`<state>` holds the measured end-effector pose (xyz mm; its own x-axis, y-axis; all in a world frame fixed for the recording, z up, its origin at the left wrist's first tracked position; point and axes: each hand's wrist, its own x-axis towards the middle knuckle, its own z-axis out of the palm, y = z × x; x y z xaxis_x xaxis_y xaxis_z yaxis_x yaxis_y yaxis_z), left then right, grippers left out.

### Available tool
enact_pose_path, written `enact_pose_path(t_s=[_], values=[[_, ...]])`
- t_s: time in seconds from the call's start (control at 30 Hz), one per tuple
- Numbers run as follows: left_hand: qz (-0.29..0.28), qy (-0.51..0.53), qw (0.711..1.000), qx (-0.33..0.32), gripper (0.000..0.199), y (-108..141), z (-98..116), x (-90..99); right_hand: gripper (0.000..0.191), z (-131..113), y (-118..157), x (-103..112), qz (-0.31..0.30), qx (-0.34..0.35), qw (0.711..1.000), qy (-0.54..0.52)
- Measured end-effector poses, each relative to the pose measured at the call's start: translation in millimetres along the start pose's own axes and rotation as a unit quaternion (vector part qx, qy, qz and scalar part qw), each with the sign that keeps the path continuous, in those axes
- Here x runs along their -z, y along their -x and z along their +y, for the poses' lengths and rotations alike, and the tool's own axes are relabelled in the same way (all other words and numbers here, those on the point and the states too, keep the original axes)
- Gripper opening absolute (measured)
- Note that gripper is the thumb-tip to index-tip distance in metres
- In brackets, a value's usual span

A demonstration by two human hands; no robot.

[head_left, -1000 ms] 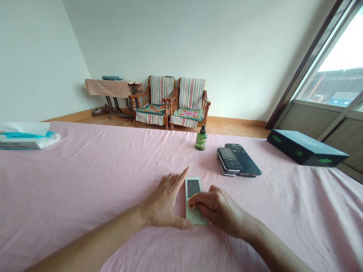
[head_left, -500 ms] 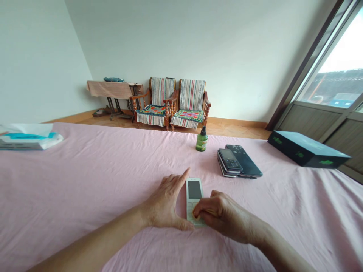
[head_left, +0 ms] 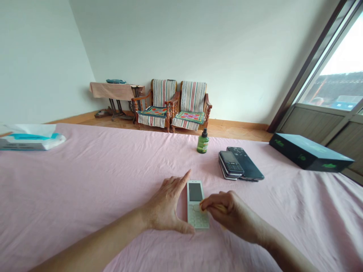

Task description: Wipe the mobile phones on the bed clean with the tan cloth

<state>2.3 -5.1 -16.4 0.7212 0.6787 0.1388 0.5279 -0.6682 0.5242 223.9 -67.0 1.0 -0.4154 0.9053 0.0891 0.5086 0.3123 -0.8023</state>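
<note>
A white keypad phone [head_left: 197, 219] lies face up on the pink cloth, its dark screen toward the far side. Thumb and fingers spread, my left hand [head_left: 168, 206] rests along the phone's left side, with the thumb at its lower left corner and nothing in the grasp. My right hand [head_left: 231, 211] is closed in a pinch at the phone's right edge, beside the upper keys. Between its fingers shows a small yellowish thing, mostly hidden and too small to name.
Beyond the phone stand a green bottle [head_left: 202, 142] and stacked phones [head_left: 231, 164] beside a dark phone [head_left: 248, 166]. A black box [head_left: 309, 153] is at the right, a tissue pack [head_left: 34, 141] at the far left. Two chairs [head_left: 188, 109] stand behind the pink cloth [head_left: 113, 177].
My right hand has moved up and to the right from the lower keys, uncovering most of the keypad. My left hand keeps its place by the phone. The view has shifted slightly.
</note>
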Motion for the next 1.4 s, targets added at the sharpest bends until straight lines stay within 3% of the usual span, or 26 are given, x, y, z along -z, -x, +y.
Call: enact_pose_path(t_s=[0.1, 0.33, 0.67, 1.4], values=[[-0.001, 0.002, 1.000, -0.002, 0.134, 0, -1, -0.5, 0.024, 7, -4, 3, 0.052, -0.024, 0.998, 0.015], [-0.002, 0.004, 1.000, 0.006, 0.133, 1, 0, 0.0, 0.027, 4, -9, -8, 0.037, 0.006, 0.995, 0.091], [-0.003, 0.001, 1.000, 0.011, 0.132, 1, 0, -0.3, 0.030, -1, 0, 4, 0.005, 0.041, 0.977, 0.208], [-0.003, -0.007, 1.000, 0.007, 0.134, 1, 0, -0.2, 0.028, -7, 2, -1, 0.000, 0.031, 0.973, 0.228]])
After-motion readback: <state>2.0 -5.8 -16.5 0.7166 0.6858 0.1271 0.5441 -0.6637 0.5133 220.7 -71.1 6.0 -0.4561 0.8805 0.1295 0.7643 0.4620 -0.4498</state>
